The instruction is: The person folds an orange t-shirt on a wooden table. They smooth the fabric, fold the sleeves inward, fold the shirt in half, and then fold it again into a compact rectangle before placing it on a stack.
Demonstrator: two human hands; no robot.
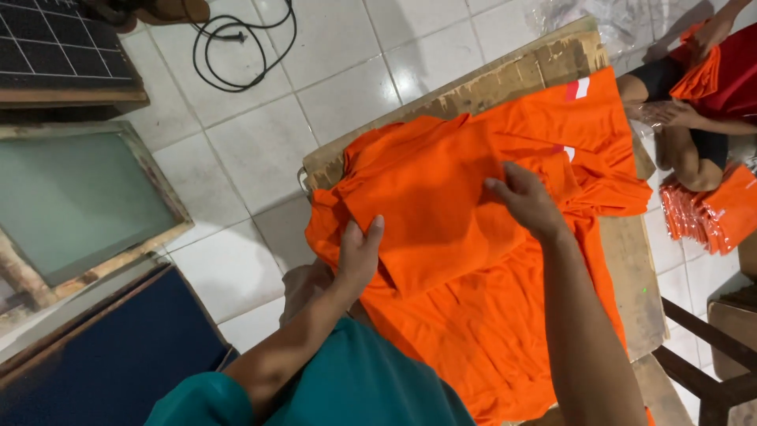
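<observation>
— Where are the two hands?

— Both are on an orange shirt that lies spread over a wooden bench. The left hand is at the near left edge of a folded panel of the cloth, fingers together and pointing up, thumb set against them with the fabric edge pinched between. The right hand rests flat on the top of the same panel, fingers loosely spread and pressing down, holding nothing.

— How does the shirt lie?

— One part is folded over the rest, and more orange cloth runs down the bench toward the person's teal sleeve. A small red-and-white patch shows near the far corner.

— Anything else around?

— A second person sits on the tiled floor at the upper right, with a stack of folded orange shirts just beside them. On the left stand wooden frames, and a black cable coils on the tiles.
</observation>
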